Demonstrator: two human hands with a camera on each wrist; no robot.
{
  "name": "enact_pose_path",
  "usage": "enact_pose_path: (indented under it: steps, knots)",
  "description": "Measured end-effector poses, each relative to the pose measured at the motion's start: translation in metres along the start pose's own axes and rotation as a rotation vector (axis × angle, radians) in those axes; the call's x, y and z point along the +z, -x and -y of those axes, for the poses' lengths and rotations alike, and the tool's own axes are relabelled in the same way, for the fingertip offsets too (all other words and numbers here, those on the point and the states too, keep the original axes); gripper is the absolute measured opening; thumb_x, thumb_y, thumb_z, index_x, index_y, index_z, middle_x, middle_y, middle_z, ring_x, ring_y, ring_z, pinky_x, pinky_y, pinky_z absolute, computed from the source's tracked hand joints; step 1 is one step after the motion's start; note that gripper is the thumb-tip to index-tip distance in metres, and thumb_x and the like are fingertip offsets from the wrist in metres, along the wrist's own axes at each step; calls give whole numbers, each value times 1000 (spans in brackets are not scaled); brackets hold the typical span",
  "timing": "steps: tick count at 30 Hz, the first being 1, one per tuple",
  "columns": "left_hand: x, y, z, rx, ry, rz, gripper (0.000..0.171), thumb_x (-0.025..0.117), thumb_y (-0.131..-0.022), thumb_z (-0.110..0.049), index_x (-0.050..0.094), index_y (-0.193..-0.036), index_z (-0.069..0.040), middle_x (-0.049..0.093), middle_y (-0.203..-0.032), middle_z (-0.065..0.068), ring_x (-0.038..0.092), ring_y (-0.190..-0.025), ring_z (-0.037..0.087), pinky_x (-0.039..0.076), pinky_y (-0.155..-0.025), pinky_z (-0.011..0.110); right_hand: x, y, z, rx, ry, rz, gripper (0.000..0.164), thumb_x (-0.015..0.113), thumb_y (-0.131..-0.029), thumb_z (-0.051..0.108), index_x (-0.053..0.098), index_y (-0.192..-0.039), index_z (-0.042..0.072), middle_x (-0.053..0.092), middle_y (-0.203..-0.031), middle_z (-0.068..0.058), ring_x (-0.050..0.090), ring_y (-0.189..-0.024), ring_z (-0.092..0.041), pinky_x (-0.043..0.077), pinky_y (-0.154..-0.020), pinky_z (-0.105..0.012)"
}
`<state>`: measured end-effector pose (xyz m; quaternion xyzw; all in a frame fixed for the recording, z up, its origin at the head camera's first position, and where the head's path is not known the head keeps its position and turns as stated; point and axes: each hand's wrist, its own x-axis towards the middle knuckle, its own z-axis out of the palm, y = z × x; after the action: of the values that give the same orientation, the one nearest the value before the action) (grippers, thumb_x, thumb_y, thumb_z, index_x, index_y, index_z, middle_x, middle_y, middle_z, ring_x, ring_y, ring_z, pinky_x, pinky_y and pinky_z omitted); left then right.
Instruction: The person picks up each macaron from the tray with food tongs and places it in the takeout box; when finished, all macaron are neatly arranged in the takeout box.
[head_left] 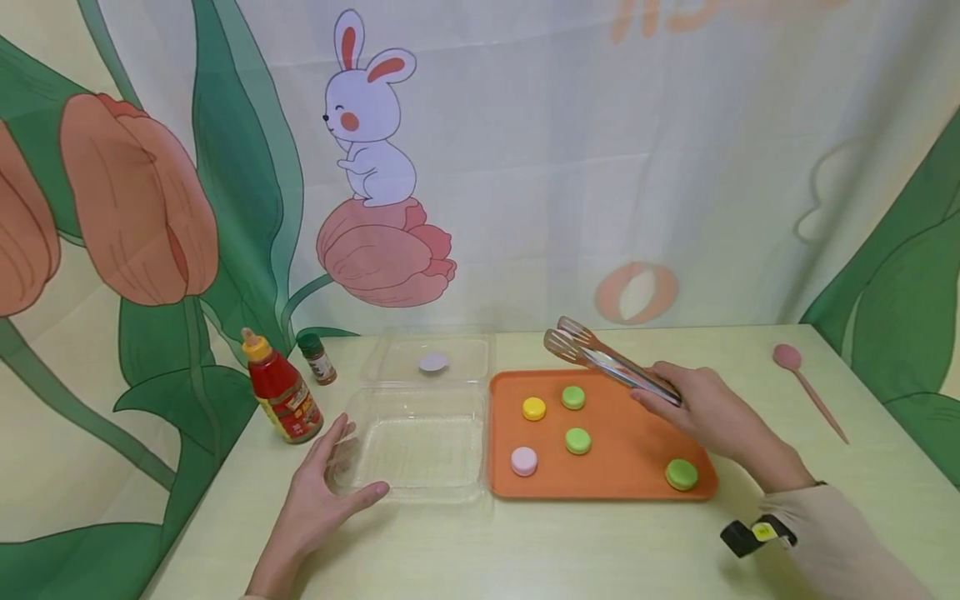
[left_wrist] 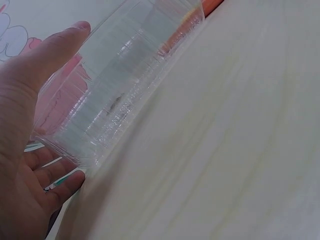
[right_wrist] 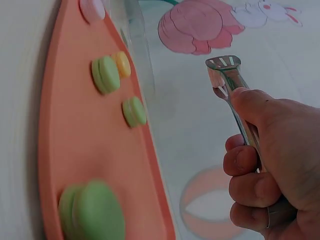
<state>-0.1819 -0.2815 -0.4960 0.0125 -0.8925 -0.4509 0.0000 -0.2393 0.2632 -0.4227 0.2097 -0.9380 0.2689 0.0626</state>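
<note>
At the lower left of the frame, the left hand (head_left: 318, 487) spreads loosely around the near left corner of the clear container (head_left: 423, 450), thumb by its front edge, fingers along its left side, clasping nothing. The thin plastic looks light and springy, liable to skid or buckle, so steadying it low on the walls should suit. Right of it, on the orange tray (head_left: 622, 479), a large green macaron (head_left: 682, 474) lies at the lower right and a pink macaron (head_left: 524, 461) at the lower left; two smaller green macarons (head_left: 577, 441) and a yellow macaron (head_left: 534, 408) sit farther back. They look light and smooth, perhaps brittle; a gentle squeeze across the rounded edges seems safest. Right of centre, the right hand (head_left: 708, 408) wraps its fingers around the metal tongs (head_left: 621, 374), whose slotted tips stand slightly parted.
</note>
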Motion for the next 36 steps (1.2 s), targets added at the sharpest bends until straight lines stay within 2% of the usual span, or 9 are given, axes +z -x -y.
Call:
enact_pose_path:
  steps: [5,10,14,19,26,28,30,34,36]
  knots:
    - [1,0,-1,-17,1,1,123,94,-89,-49,16,-180,-24,35,-181,10,39,-163,43,36,-127,72,11,-19,26,-11,-26,28,30,73,-110,42,63,-99,16,52,-73,5,48,-62,-12,38,-55,-25]
    - [1,0,-1,-17,-2,0,123,95,-89,-50,16,-180,-25,36,-181,10,41,-162,44,38,-126,72,24,-34,50,-65,-62,56,29,72,-110,42,64,-100,16,54,-72,6,48,-60,-10,39,-55,-26]
    - [1,-1,0,-17,-5,3,123,94,-89,-50,15,-180,-25,35,-181,10,41,-162,44,38,-125,72,33,-44,69,-106,-95,106,30,69,-111,46,66,-105,17,60,-76,7,51,-60,-8,41,-56,-26]
    - [1,-1,0,-23,-16,-1,124,94,-89,-52,15,-180,-25,35,-181,11,40,-162,44,38,-125,72,43,-57,93,-115,-118,178,29,67,-112,47,66,-109,18,63,-79,8,50,-58,-7,43,-55,-26]
    - [1,-1,-2,-27,-19,-11,125,95,-88,-51,16,-180,-24,34,-181,12,39,-163,44,38,-125,70,59,-73,124,-133,-81,238,38,65,-113,46,69,-130,12,67,-88,4,59,-65,-10,49,-57,-28]
    - [1,-1,-3,-31,-20,-11,125,95,-88,-51,16,-180,-24,33,-182,12,38,-164,44,38,-125,70,64,-77,132,-157,-62,244,40,65,-113,46,70,-132,11,67,-90,4,60,-67,-10,50,-59,-28]
    - [1,-1,-3,-30,-21,-10,125,95,-88,-51,16,-180,-24,34,-182,12,38,-164,44,38,-125,69,69,-80,138,-188,-66,253,38,65,-114,45,70,-126,10,65,-88,4,58,-68,-10,49,-60,-27]
    - [1,-1,-1,-14,-14,-10,125,96,-87,-51,17,-180,-24,35,-181,11,40,-163,44,39,-126,69,80,-86,147,-253,-87,272,33,67,-113,41,67,-105,9,56,-80,5,50,-66,-7,43,-61,-24]
    - [1,-1,1,1,-6,-14,125,96,-87,-50,17,-180,-24,36,-180,11,42,-161,44,40,-126,69,86,-89,151,-275,-74,283,33,68,-113,40,65,-102,9,52,-77,4,47,-64,-7,39,-60,-24]
